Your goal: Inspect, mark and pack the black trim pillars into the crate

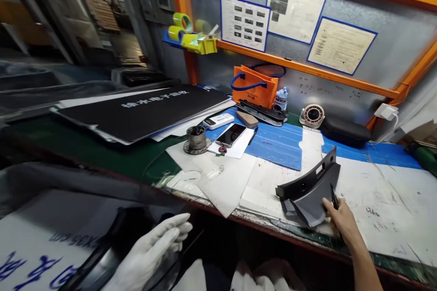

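At seven o'clock I see the gloved left hand (155,243), fingers outstretched and close together. At four, the bare right hand (344,221) clamps one black pen-like tool (334,197) at the edge of one curved plastic trim panel (312,198). Beyond, one spool (197,137) at eight and one smartphone (231,135) mid-view obstruct the way to one orange bag (261,94), between one and two; three blue-edged sheets (297,13) hang behind, around one.

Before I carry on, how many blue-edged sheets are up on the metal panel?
3: the left sheet, with rows of small photos; the middle sheet, set higher; and the right sheet, tilted and lowest. None appears hidden in this view.
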Demonstrator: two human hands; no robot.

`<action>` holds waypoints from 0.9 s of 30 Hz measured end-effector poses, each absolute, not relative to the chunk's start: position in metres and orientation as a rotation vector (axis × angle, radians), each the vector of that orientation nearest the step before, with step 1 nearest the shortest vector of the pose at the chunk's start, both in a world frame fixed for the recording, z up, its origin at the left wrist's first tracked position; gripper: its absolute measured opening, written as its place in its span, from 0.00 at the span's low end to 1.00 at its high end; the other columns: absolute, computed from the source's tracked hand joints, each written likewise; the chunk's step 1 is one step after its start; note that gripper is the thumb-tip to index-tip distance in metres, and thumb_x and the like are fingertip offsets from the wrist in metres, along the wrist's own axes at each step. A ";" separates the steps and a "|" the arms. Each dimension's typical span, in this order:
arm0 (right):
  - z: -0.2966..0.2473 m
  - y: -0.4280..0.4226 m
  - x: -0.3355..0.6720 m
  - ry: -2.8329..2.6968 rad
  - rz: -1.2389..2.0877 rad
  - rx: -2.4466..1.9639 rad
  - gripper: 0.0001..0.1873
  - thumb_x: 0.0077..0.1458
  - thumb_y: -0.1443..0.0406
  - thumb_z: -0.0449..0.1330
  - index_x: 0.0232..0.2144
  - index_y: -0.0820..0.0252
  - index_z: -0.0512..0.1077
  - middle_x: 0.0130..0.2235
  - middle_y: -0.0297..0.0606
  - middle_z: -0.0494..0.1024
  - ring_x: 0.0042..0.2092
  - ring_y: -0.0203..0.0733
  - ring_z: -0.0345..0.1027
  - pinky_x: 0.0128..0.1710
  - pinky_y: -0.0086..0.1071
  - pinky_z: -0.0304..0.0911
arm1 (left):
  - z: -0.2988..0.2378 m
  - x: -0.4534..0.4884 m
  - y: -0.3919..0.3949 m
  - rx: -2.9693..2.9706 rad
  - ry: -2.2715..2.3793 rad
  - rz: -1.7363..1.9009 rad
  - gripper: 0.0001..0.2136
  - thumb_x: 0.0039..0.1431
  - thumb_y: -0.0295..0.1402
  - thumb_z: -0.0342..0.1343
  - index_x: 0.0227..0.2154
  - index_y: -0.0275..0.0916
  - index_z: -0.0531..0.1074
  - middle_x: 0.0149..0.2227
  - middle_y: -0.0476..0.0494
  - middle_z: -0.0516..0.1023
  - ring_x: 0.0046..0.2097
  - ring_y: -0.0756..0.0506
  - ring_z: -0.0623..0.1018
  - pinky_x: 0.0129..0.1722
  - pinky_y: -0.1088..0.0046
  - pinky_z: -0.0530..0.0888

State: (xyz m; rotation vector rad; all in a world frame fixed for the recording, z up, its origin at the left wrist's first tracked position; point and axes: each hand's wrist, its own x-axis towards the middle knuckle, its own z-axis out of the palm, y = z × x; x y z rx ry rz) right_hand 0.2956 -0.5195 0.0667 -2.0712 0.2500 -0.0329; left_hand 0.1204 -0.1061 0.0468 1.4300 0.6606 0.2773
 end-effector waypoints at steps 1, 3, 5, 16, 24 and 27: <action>0.066 -0.517 0.295 0.219 0.011 -2.048 0.27 0.38 0.43 0.62 0.28 0.56 0.62 0.13 0.29 0.65 0.14 0.39 0.57 0.14 0.29 0.52 | 0.048 0.118 -0.107 1.413 0.634 0.256 0.34 0.29 0.58 0.67 0.38 0.39 0.77 0.33 0.41 0.81 0.36 0.40 0.78 0.31 0.73 0.77; 0.066 -0.514 0.294 0.150 0.086 -1.985 0.26 0.38 0.43 0.63 0.25 0.55 0.61 0.11 0.26 0.60 0.12 0.36 0.52 0.13 0.28 0.47 | 0.052 0.113 -0.111 1.358 0.583 0.201 0.31 0.34 0.55 0.67 0.40 0.39 0.76 0.35 0.42 0.81 0.38 0.41 0.78 0.32 0.74 0.76; 0.066 -0.509 0.294 0.108 0.104 -1.915 0.26 0.37 0.43 0.63 0.23 0.55 0.59 0.10 0.23 0.55 0.12 0.34 0.48 0.12 0.26 0.44 | 0.058 0.111 -0.115 1.366 0.558 0.201 0.29 0.38 0.54 0.66 0.40 0.38 0.75 0.35 0.42 0.81 0.38 0.42 0.78 0.33 0.74 0.76; 0.075 -0.427 0.226 -0.325 -0.106 -1.903 0.24 0.52 0.49 0.60 0.42 0.61 0.68 0.39 0.42 0.76 0.41 0.50 0.71 0.37 0.32 0.70 | 0.066 0.113 -0.132 1.568 0.308 0.081 0.22 0.54 0.44 0.57 0.49 0.38 0.71 0.47 0.39 0.77 0.49 0.40 0.75 0.47 0.68 0.73; 0.049 -0.370 0.182 -0.529 0.047 -1.823 0.19 0.59 0.48 0.56 0.40 0.58 0.68 0.30 0.35 0.73 0.32 0.44 0.67 0.32 0.30 0.65 | 0.080 0.095 -0.155 1.856 0.094 -0.094 0.10 0.50 0.29 0.51 0.35 0.37 0.74 0.33 0.51 0.74 0.35 0.48 0.71 0.35 0.77 0.67; 0.040 -0.363 0.178 -0.512 0.100 -1.764 0.21 0.59 0.47 0.57 0.40 0.58 0.69 0.33 0.38 0.75 0.32 0.45 0.69 0.29 0.30 0.65 | 0.070 0.083 -0.160 1.848 0.162 -0.096 0.05 0.50 0.28 0.50 0.30 0.37 0.70 0.28 0.54 0.69 0.31 0.50 0.67 0.31 0.78 0.64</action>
